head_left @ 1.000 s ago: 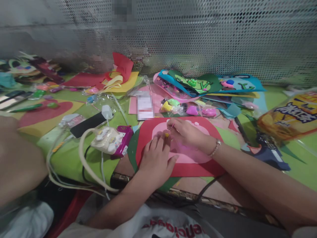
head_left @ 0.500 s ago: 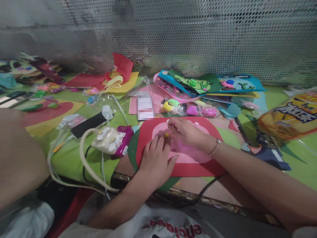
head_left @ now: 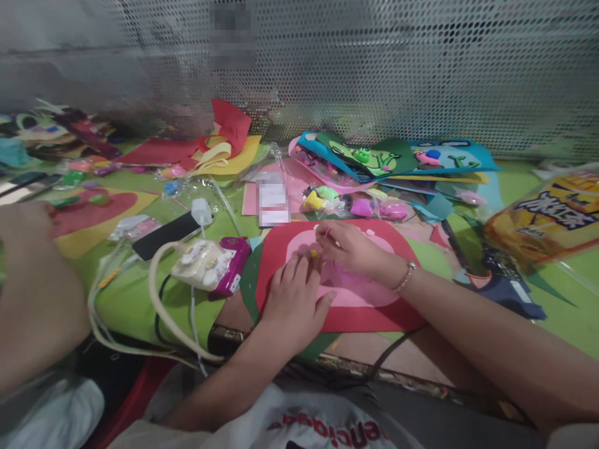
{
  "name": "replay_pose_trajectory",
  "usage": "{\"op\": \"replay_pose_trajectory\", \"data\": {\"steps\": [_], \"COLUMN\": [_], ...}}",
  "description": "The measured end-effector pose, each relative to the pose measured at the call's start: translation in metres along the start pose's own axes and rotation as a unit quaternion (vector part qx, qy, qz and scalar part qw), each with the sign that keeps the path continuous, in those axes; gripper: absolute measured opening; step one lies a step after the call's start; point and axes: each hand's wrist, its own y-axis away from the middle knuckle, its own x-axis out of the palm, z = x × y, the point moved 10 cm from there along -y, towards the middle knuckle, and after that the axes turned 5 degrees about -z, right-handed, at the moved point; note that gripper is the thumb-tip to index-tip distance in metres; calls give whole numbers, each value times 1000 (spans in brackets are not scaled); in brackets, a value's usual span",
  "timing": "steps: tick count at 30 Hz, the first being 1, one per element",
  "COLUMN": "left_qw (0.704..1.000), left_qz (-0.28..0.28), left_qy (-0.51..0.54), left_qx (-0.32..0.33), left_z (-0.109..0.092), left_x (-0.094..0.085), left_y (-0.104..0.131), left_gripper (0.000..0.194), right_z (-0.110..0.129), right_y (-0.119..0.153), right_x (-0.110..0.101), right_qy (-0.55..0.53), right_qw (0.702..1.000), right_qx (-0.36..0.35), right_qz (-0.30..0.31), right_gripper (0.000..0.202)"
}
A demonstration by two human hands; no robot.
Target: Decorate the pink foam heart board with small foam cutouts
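Note:
A red sheet [head_left: 374, 320] with a pink rounded shape [head_left: 360, 296] on it lies in front of me, over dark green paper. My left hand [head_left: 294, 299] rests flat on its left part, fingers spread. Just beyond those fingertips is a small yellow piece [head_left: 313, 254]. My right hand [head_left: 349, 246], a bracelet at its wrist, is pinched round a thin pink stick [head_left: 327, 232] above the pink shape. What the stick's tip touches is hidden. Small white bits sit along the pink shape's top edge.
Left are a power strip [head_left: 201, 265], cables and a black phone [head_left: 163, 236]. Behind lie bagged clay [head_left: 362, 207] and decorated sheets [head_left: 369, 159]. A yellow snack bag [head_left: 552, 215] is at right. Another person's arm [head_left: 42, 293] reaches in at far left.
The other person's arm at far left has shifted slightly. The view has moved a little. Both my hands stay in nearly the same place on the sheet.

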Motion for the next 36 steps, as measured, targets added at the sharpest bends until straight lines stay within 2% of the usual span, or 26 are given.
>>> {"op": "replay_pose_trajectory", "data": {"steps": [8,21,36], "left_qw": [1000,1000,1000], "left_qz": [-5,-2,-6], "left_qy": [0,-9,-9], "left_qx": [4,3,6], "left_z": [0,-1,-1], "left_x": [0,-3,-1], "left_y": [2,0,1], "left_gripper": [56,57,55], "right_z": [-6,0,5], "right_y": [-1,1,0], "right_x": [-4,-5,-9], "right_qy": [-20,-16,-10], "right_qw": [999,999,999], "right_qx": [18,-11,1], "right_qz": [-21,-25,-32], "right_gripper": [9,9,9]}}
